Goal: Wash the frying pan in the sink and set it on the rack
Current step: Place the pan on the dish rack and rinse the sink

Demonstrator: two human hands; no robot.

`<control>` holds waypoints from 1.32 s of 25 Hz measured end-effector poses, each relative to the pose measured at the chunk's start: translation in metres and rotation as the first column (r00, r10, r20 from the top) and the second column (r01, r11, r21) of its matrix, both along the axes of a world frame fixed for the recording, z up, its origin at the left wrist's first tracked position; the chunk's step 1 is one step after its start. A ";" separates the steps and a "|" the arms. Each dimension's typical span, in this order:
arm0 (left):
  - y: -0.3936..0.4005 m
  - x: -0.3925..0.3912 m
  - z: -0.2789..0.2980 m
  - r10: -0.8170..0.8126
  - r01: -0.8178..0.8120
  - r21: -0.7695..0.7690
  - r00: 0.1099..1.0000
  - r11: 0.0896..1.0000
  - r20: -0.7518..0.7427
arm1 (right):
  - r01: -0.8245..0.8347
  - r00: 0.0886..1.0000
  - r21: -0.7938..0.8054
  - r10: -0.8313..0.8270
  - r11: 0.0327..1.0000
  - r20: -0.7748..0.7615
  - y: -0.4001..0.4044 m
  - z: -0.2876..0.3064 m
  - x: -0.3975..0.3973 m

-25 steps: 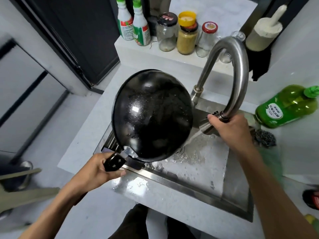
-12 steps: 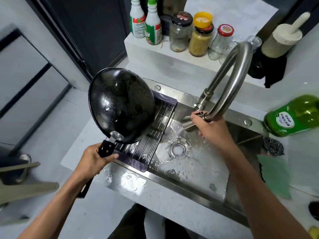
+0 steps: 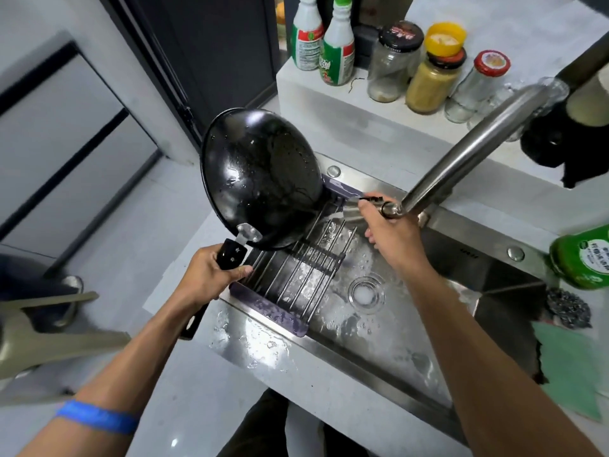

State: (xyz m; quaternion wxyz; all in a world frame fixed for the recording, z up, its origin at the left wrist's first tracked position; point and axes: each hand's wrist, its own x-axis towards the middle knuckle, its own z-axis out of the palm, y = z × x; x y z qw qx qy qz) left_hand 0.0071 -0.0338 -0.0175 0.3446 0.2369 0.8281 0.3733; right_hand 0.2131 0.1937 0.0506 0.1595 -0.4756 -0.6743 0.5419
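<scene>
Head view: your sink (image 3: 494,291) carries the rack (image 3: 296,278), with the wet frying pan (image 3: 260,179) tilted above it. Your left hand (image 3: 211,275) clenches its handle; your right hand (image 3: 392,239) grasps the faucet (image 3: 461,159) spout.

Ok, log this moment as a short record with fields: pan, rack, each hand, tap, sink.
pan: black frying pan, wet, tilted bottom-side toward the camera, lower rim at the rack
rack: wire rack with purple ends, across the left part of the sink
left hand: left hand grips the pan's black handle
right hand: right hand holds the spray head at the end of the tap
tap: curved steel tap swung over the rack
sink: steel sink, wet, drain uncovered
</scene>
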 end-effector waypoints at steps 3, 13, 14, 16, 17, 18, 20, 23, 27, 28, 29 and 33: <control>-0.006 -0.009 -0.003 -0.002 0.002 0.003 1.000 1.000 0.006 | -0.016 0.997 0.047 0.020 0.999 -0.077 0.003 0.001 -0.006; -0.014 -0.013 -0.002 -0.025 0.025 -0.008 0.999 1.000 0.029 | 0.010 0.998 -0.080 -0.015 0.997 -0.063 0.008 -0.029 -0.020; -0.014 -0.011 -0.002 -0.032 0.032 -0.006 0.999 0.999 0.034 | 0.020 0.998 -0.087 -0.025 0.996 -0.056 0.009 -0.033 -0.018; -0.013 -0.007 -0.001 -0.032 0.032 0.003 0.998 0.999 0.046 | 0.034 0.999 -0.087 -0.038 0.996 -0.036 0.010 -0.036 -0.013; -0.012 -0.005 0.001 -0.030 0.030 0.000 0.998 1.000 0.050 | 0.020 0.999 -0.094 -0.023 0.995 -0.029 0.010 -0.038 -0.012; -0.011 -0.003 0.002 -0.028 0.029 -0.005 0.998 1.000 0.054 | 0.002 1.000 -0.101 -0.004 0.995 -0.020 0.009 -0.040 -0.010; -0.009 0.001 0.005 -0.021 0.022 -0.008 0.998 1.000 0.063 | -0.003 1.000 -0.116 0.004 0.993 0.004 0.007 -0.044 -0.008; -0.009 0.002 0.007 -0.007 0.007 0.000 0.997 1.000 0.071 | -0.044 0.998 -0.171 0.051 0.984 0.037 0.005 -0.049 -0.006; -0.013 0.007 0.009 -0.011 0.010 0.010 0.998 1.000 0.069 | -0.093 0.993 -0.199 0.106 0.976 0.056 0.002 -0.051 0.001; -0.014 0.007 0.010 -0.015 0.015 0.009 0.997 1.000 0.070 | -0.100 0.992 -0.208 0.114 0.973 0.057 0.000 -0.052 0.002; -0.015 0.007 0.010 -0.018 0.018 0.010 0.997 1.000 0.073 | -0.108 0.991 -0.216 0.122 0.970 0.054 0.000 -0.052 0.001; -0.019 0.009 0.010 -0.030 0.029 0.015 0.996 0.999 0.079 | -0.149 0.984 -0.258 0.169 0.955 0.057 -0.001 -0.048 0.006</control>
